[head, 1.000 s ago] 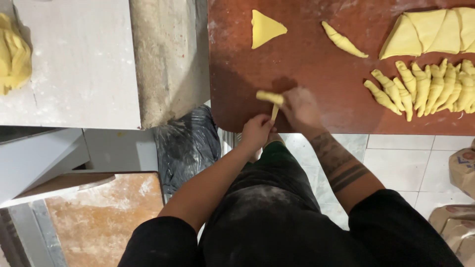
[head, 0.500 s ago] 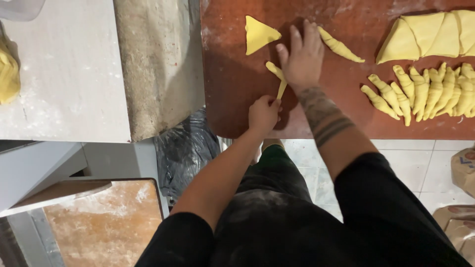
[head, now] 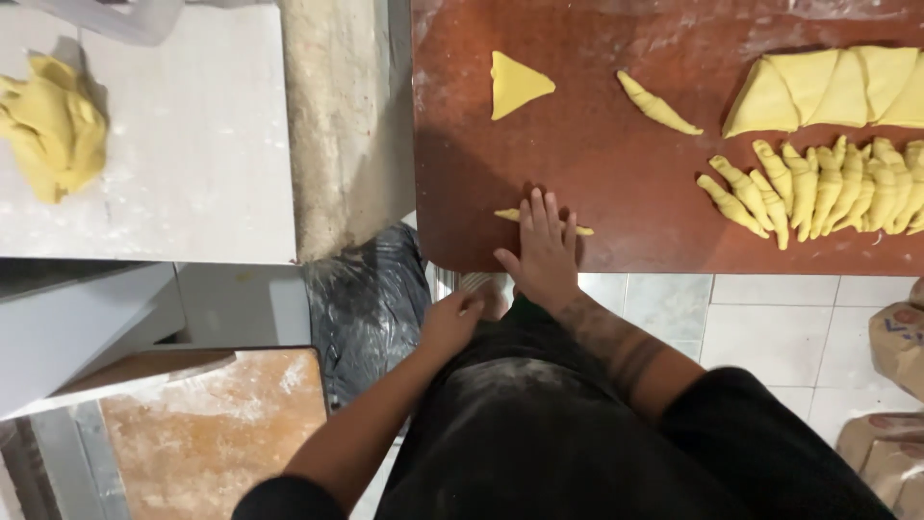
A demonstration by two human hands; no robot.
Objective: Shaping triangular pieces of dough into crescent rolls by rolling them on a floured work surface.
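Pressing dough roll (head: 541, 221), right hand (head: 545, 252) hides prob. its middle.

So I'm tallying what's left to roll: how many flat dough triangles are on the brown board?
5. One triangle lies alone at upper left; four more sit edge to edge at upper right. The frame cuts that row, so more may be hidden.

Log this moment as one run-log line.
right hand: flat on dough roll at board front edge | left hand: off board, empty, by apron | triangle, rolled pieces: untouched
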